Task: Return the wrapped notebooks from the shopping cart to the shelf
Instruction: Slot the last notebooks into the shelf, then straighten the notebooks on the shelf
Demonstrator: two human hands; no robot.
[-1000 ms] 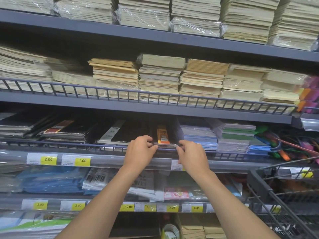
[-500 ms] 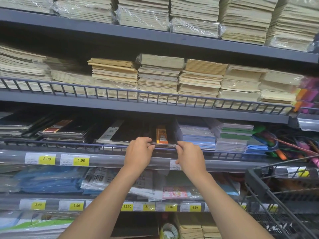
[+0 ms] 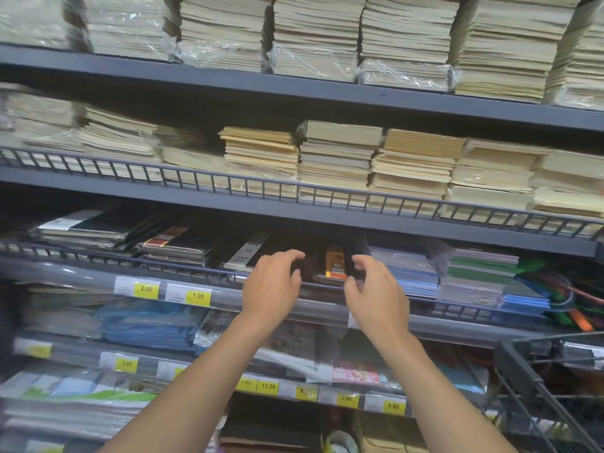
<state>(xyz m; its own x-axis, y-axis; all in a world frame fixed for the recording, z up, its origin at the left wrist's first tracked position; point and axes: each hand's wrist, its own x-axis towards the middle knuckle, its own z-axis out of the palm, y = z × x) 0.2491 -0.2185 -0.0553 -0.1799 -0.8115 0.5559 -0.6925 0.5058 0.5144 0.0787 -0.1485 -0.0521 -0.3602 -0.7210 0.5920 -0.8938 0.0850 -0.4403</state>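
Left hand and right hand, fingers loosely curled and grasping nothing, flank the dark plastic-wrapped notebook with an orange label; whether they touch it cannot be told. The notebook lies flat on the grey metal shelf, its near edge at the wire front rail, between a black-and-white notebook stack and a blue notebook stack. Probable risk: if that edge rests on the rail, the slick wrap could let the notebook slide forward and fall. The dark wire shopping cart stands at lower right.
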